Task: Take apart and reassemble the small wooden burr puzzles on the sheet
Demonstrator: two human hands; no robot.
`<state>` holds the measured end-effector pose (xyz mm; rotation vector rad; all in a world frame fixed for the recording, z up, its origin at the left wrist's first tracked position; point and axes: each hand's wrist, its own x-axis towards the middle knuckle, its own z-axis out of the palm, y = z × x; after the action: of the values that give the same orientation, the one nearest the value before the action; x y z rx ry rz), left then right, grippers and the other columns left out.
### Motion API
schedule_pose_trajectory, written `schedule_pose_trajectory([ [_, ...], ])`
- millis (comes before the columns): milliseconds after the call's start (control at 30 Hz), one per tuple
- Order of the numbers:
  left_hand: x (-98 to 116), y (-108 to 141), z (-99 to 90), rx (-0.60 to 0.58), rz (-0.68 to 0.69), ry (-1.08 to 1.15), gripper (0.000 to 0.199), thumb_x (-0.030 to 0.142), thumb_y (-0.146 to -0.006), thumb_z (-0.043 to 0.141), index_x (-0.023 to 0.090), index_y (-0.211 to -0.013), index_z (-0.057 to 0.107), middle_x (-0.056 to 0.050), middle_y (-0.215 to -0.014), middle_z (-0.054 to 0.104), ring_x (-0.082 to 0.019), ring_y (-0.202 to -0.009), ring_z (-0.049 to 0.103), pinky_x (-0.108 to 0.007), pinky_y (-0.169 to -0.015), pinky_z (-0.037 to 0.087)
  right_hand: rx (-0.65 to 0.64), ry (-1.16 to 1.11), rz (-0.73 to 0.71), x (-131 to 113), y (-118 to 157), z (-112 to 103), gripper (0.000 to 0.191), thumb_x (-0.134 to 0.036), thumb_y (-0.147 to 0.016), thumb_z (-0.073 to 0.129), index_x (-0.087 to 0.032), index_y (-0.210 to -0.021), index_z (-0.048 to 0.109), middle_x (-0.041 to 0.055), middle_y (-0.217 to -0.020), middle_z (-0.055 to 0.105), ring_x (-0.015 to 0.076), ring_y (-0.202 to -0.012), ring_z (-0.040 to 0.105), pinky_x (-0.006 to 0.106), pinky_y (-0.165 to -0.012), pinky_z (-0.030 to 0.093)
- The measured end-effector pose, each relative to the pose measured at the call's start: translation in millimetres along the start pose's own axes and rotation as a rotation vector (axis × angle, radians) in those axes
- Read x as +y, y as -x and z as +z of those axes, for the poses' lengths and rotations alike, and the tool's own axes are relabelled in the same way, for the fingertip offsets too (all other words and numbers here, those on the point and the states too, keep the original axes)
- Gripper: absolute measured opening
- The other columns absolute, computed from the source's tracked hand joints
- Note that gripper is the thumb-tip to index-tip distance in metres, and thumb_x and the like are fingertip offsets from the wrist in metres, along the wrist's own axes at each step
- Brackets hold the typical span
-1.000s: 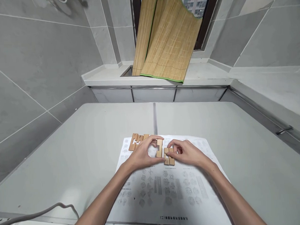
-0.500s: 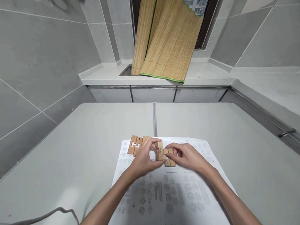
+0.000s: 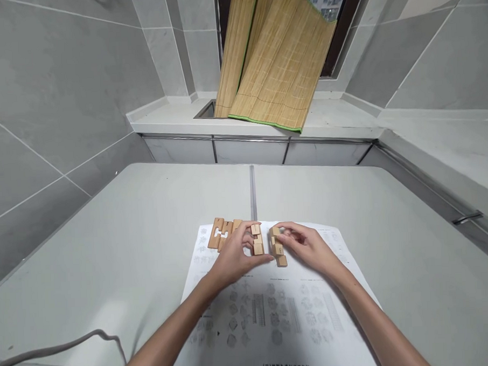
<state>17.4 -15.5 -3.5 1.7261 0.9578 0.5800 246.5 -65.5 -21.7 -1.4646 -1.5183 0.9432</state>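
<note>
My left hand (image 3: 233, 259) grips a notched wooden puzzle piece (image 3: 258, 248) upright between thumb and fingers. Facing it across a narrow gap, my right hand (image 3: 307, 246) has its fingers closed on another set of notched wooden puzzle pieces (image 3: 277, 248). A small block end (image 3: 282, 261) shows below that set; whether it is joined to it I cannot tell. Several flat wooden pieces with cut-outs (image 3: 216, 233) lie beyond my left hand, partly covered by it. Beneath everything is a white printed sheet (image 3: 292, 305) with rows of small figures.
The sheet lies on a pale table (image 3: 149, 225) with a seam down its middle. A grey cable (image 3: 53, 349) curves over the front left. Past the table, a bamboo mat (image 3: 275, 63) leans at the window above a white ledge (image 3: 172, 118).
Both hands have turned the wooden pieces, so other faces and notched ends show now. The right-hand set stands more on edge than before. The view has shifted slightly.
</note>
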Motion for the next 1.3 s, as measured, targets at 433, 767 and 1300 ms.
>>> schedule_pose_trajectory([
  [433, -1.3, 1.9, 1.0, -0.003, 0.054, -0.105, 0.054, 0.036, -0.08, 0.083, 0.026, -0.126, 0.056, 0.005, -0.078, 0.063, -0.02, -0.076, 0.068, -0.031, -0.071, 0.049, 0.018, -0.765, 0.32, -9.0, -1.4, -0.3, 0.045, -0.052, -0.086, 0.081, -0.025, -0.12, 0.069, 0.0035, -0.093, 0.073, 0.0115, -0.057, 0.055, 0.026, -0.051, 0.044],
  [767, 3.6, 2.0, -0.1, -0.042, 0.018, -0.091, 0.078, 0.044, -0.071, 0.092, 0.028, -0.139, 0.057, 0.005, -0.078, 0.067, -0.022, -0.079, 0.068, -0.03, -0.073, 0.046, -0.033, -0.594, 0.137, -10.0, 3.8, 19.3, 0.049, -0.057, -0.095, 0.07, -0.029, -0.134, 0.061, 0.0069, -0.11, 0.071, 0.0196, -0.072, 0.072, 0.034, -0.064, 0.062],
  [1300, -3.4, 2.7, 2.4, -0.016, 0.017, -0.016, 0.063, 0.048, -0.077, 0.086, 0.025, -0.129, 0.059, 0.007, -0.068, 0.059, -0.017, -0.065, 0.059, -0.027, -0.061, 0.041, 0.239, 0.155, -0.378, -16.9, 17.5, 38.0, 0.018, -0.029, -0.105, 0.06, -0.028, -0.114, 0.075, 0.0069, -0.113, 0.075, 0.0244, -0.103, 0.072, 0.036, -0.086, 0.06],
])
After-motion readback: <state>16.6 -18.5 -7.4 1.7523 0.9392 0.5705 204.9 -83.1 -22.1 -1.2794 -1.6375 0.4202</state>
